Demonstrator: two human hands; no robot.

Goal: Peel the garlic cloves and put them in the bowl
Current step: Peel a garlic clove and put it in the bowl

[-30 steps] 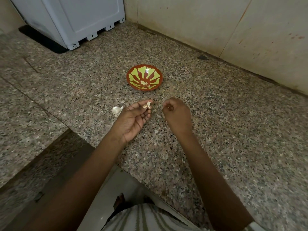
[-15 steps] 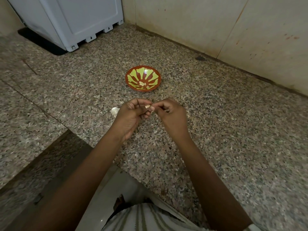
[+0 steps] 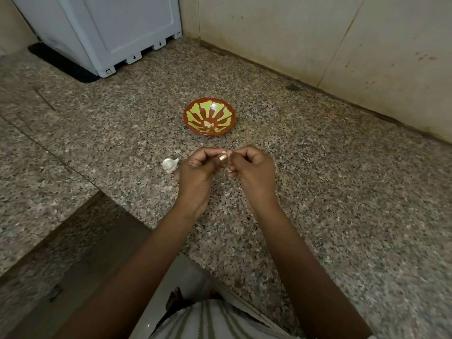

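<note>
A red bowl (image 3: 209, 104) with yellow-green leaf shapes sits on the granite counter (image 3: 342, 192), with a few pale peeled cloves (image 3: 208, 124) at its bottom. Just in front of it my left hand (image 3: 198, 172) and my right hand (image 3: 254, 172) meet, fingers curled, both pinching one small garlic cloves piece (image 3: 225, 152) between their fingertips. Most of that clove is hidden by my fingers. A white garlic bulb piece (image 3: 170, 164) lies on the counter just left of my left hand.
A white appliance (image 3: 117, 30) stands at the back left on a dark mat (image 3: 61, 62). Tiled walls (image 3: 318, 40) close the back and right. The counter's front edge drops off at the lower left, near my striped clothing (image 3: 215, 321).
My right hand has closed in on my left, and both now pinch the clove that my left hand alone held a second ago. The hands sit slightly nearer to me.
</note>
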